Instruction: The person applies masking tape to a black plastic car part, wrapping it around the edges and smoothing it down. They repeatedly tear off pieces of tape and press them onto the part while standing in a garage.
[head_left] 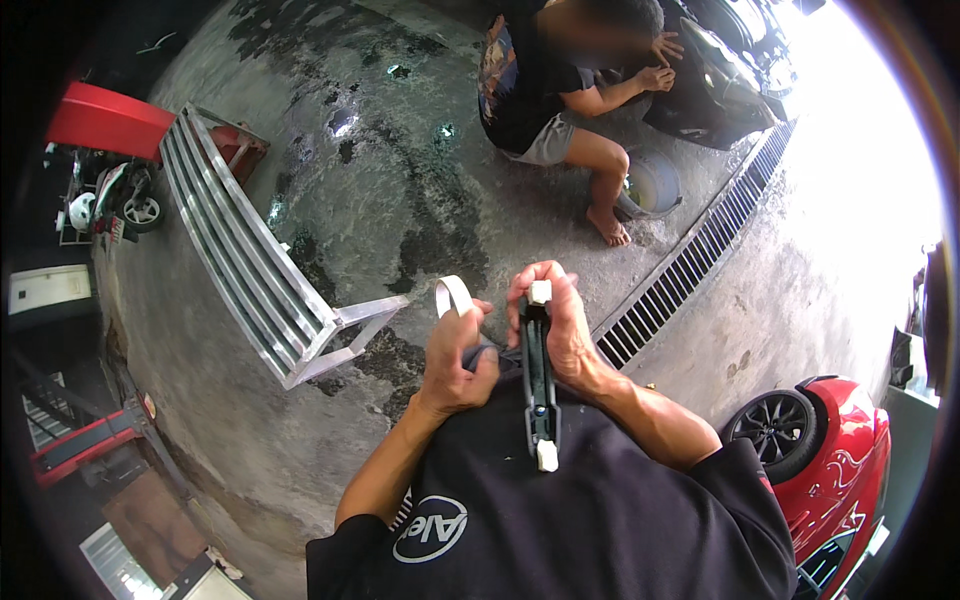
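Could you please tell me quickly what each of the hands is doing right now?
Left hand: closed on a white strip.
Right hand: closed around a black bar.

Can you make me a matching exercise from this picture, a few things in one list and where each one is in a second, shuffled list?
Things:
1. white strip
2. black part with white ends
3. silver slatted grille
4. slotted drain grate

Places:
A. lying on the concrete at the left
B. pinched in the left hand
C. running across the floor at the right
D. gripped by the right hand

Pairs: 1-B, 2-D, 3-A, 4-C
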